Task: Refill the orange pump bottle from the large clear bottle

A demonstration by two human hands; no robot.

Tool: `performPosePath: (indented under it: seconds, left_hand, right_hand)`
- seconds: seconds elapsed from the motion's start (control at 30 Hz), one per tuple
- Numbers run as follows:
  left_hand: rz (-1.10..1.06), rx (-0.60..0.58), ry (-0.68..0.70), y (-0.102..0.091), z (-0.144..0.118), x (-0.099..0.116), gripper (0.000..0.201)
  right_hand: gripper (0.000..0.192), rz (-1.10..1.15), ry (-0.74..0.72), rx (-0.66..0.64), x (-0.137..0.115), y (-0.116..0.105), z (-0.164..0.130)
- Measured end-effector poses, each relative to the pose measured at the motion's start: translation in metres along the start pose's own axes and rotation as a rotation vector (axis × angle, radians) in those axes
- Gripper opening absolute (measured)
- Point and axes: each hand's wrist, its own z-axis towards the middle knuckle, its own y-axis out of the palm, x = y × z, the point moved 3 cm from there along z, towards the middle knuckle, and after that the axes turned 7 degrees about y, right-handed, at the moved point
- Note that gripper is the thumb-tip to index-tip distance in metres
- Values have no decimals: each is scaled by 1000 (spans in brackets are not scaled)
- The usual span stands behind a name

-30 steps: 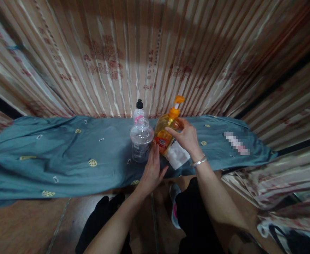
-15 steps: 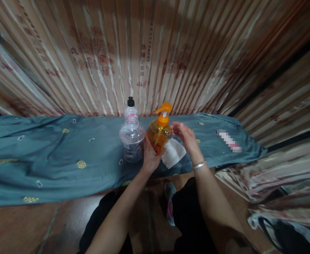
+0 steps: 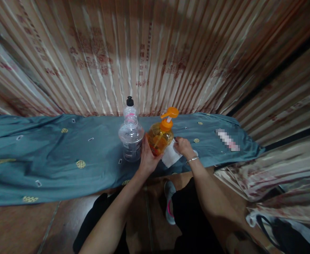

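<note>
My left hand [image 3: 149, 155] is wrapped round the lower side of a pump bottle [image 3: 160, 139] with an orange pump head and amber liquid in it. The bottle leans to the right. Beside it on the left stands a clear empty-looking plastic bottle [image 3: 131, 139] with a black cap. My right hand [image 3: 183, 146], a silver bangle at its wrist, has its fingers curled on a white tissue [image 3: 171, 156] lying on the cloth right of the pump bottle. Part of the tissue is hidden under that hand.
A blue-green patterned cloth [image 3: 51, 151] covers the long surface. Pleated curtains [image 3: 91, 53] hang behind and to the right. A blurred-out item [image 3: 227, 139] lies at the right end. Below are my legs, a grey shoe [image 3: 170, 203] and the tiled floor.
My right hand has come down from beside the pump bottle onto the tissue, its fingers now curled. The pump bottle has tipped further right in my left hand.
</note>
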Motion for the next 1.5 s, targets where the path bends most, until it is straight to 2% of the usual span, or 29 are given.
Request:
performPosePath:
  seconds: [0.17,0.27,0.33,0.37,0.4,0.47,0.53,0.6,0.67,0.77,1.07,1.2,1.33,1.5]
  left_hand:
    - [14,-21,5,0,-2,-1,126]
    - [22,-25,7,1,-2,-4,126]
    - [28,-23,4,1,-2,-5,127]
    - [30,-22,3,2,-1,-6,128]
    - [31,-22,2,2,-1,-6,128]
    - [31,-25,3,3,-1,-6,129]
    - [26,-32,4,4,-2,-6,128]
    - [18,-39,3,5,-3,-6,127]
    - [7,-45,1,5,-4,-5,127]
    - [-11,-51,2,4,-4,-5,125]
    - [-23,-68,10,0,-3,-1,121]
    - [-15,-73,6,3,-3,-2,123]
    - [-9,-73,12,5,-3,-2,124]
    - [-4,-75,19,5,-3,-3,123]
  right_hand:
    - [35,131,35,134,9,-15,4]
    - [46,275,-16,233,7,-31,0]
    - [52,459,-123,277,-4,-46,-9]
    - [56,763,-246,290,-12,-54,-17]
    - [61,1014,-370,247,-22,-62,-25]
    - [67,1227,-525,198,-45,-74,-42]
    - [68,1245,-543,219,-66,-81,-57]
    - [57,1197,-459,300,-81,-84,-67]
    - [47,1173,-412,353,-88,-84,-72]
    - [40,1124,-417,377,-91,-85,-74]
    - [41,1155,-608,159,-88,-89,-60]
    - [57,1255,-509,235,-83,-85,-55]
    - [53,1238,-447,290,-80,-85,-56]
    - [46,1237,-594,111,-84,-88,-62]
